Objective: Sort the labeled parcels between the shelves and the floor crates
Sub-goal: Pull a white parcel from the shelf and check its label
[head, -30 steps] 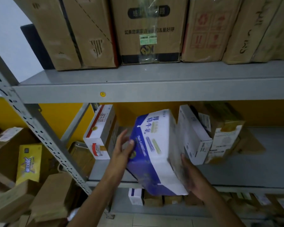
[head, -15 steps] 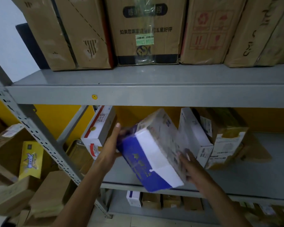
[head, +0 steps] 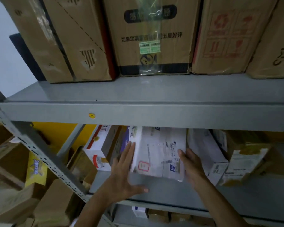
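Hands flank a white parcel (head: 159, 154) standing on the middle shelf (head: 170, 192). The left hand (head: 123, 176) lies flat and spread against the parcel's left side, fingers (head: 129, 153) pointing up along its edge and thumb stretched out over the shelf surface; it presses rather than grips. The right hand (head: 189, 166) is likewise unclenched, its palm against the parcel's right side with the fingertips reaching up along that edge. The parcel's near face carries a shipping label, a barcode and a small red stamp, and a blue side shows at its upper left.

Just left of it leans a red and white box (head: 99, 149); just right stands another white box (head: 206, 154), with a taped brown carton (head: 247, 159) beyond that. Behind them the wall is yellow.

To the left, past the slotted shelf post (head: 44, 159), brown cartons are piled up, one bearing a yellow packet (head: 36, 169).

Above, the upper shelf (head: 138, 110) holds a row of big cardboard boxes (head: 152, 36), the middle one wearing a green label.
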`<move>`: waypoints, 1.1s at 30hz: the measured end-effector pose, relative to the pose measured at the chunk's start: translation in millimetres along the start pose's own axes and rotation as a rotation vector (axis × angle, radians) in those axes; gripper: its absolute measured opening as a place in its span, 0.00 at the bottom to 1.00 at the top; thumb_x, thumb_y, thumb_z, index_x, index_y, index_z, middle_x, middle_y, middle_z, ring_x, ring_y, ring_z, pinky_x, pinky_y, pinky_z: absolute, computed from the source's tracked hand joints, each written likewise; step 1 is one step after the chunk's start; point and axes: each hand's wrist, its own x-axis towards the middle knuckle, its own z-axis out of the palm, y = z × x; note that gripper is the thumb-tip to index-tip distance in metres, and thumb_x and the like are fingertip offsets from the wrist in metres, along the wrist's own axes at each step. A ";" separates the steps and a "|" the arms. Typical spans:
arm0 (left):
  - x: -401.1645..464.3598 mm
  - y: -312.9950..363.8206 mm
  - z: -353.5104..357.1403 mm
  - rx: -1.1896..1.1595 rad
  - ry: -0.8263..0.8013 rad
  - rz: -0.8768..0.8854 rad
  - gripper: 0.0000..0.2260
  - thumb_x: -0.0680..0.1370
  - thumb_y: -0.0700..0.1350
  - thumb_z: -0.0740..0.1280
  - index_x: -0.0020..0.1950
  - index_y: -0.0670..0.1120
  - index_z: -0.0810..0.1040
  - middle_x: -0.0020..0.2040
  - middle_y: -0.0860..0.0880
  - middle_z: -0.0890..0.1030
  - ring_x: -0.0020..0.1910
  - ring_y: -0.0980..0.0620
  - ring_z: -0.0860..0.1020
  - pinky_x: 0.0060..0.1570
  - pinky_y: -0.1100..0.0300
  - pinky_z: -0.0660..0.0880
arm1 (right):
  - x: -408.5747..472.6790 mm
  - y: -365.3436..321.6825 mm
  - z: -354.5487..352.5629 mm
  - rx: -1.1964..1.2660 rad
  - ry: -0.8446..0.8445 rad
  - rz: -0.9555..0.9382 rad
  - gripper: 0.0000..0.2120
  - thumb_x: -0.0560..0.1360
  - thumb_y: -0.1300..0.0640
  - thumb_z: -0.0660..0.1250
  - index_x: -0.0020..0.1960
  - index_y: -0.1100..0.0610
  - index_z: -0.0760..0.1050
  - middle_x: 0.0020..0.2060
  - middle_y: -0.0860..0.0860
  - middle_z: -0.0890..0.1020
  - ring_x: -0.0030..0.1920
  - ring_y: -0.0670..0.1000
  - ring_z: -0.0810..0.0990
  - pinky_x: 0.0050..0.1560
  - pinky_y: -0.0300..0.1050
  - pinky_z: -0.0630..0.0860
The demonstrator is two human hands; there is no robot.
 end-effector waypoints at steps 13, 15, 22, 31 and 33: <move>22.8 -70.1 -4.0 0.753 0.218 -0.069 0.37 0.67 0.38 0.78 0.74 0.46 0.69 0.71 0.44 0.73 0.69 0.38 0.73 0.65 0.41 0.70 | 11.0 33.6 74.7 -1.061 -0.580 -0.203 0.17 0.78 0.48 0.61 0.61 0.55 0.78 0.62 0.55 0.79 0.66 0.57 0.73 0.68 0.54 0.69; 25.5 -85.8 13.6 0.717 0.178 -0.097 0.39 0.67 0.38 0.78 0.75 0.48 0.66 0.74 0.46 0.69 0.72 0.40 0.68 0.66 0.40 0.67 | 17.9 21.5 30.7 -1.429 -0.110 -0.484 0.22 0.72 0.49 0.66 0.64 0.55 0.75 0.64 0.59 0.76 0.68 0.61 0.70 0.71 0.60 0.64; 49.2 -72.3 43.8 0.714 0.295 -0.228 0.33 0.70 0.41 0.70 0.74 0.36 0.64 0.70 0.32 0.69 0.70 0.31 0.66 0.72 0.35 0.56 | 34.3 -11.8 -95.3 -1.716 0.428 -0.273 0.40 0.62 0.43 0.77 0.67 0.62 0.70 0.60 0.62 0.75 0.60 0.64 0.74 0.60 0.57 0.70; 66.4 68.3 95.4 -0.601 -0.038 -0.359 0.29 0.78 0.54 0.68 0.76 0.52 0.62 0.72 0.53 0.66 0.68 0.51 0.70 0.65 0.55 0.72 | -38.6 -4.1 -68.1 -1.354 0.278 -0.295 0.37 0.75 0.47 0.65 0.77 0.57 0.52 0.67 0.56 0.73 0.63 0.58 0.76 0.57 0.51 0.77; 66.7 94.7 107.7 -0.890 -0.234 -0.527 0.32 0.73 0.63 0.69 0.73 0.55 0.65 0.71 0.55 0.71 0.64 0.53 0.74 0.57 0.51 0.79 | -72.8 -5.0 -56.6 -1.315 0.267 -0.377 0.34 0.77 0.44 0.62 0.76 0.57 0.54 0.65 0.56 0.76 0.60 0.57 0.79 0.57 0.48 0.78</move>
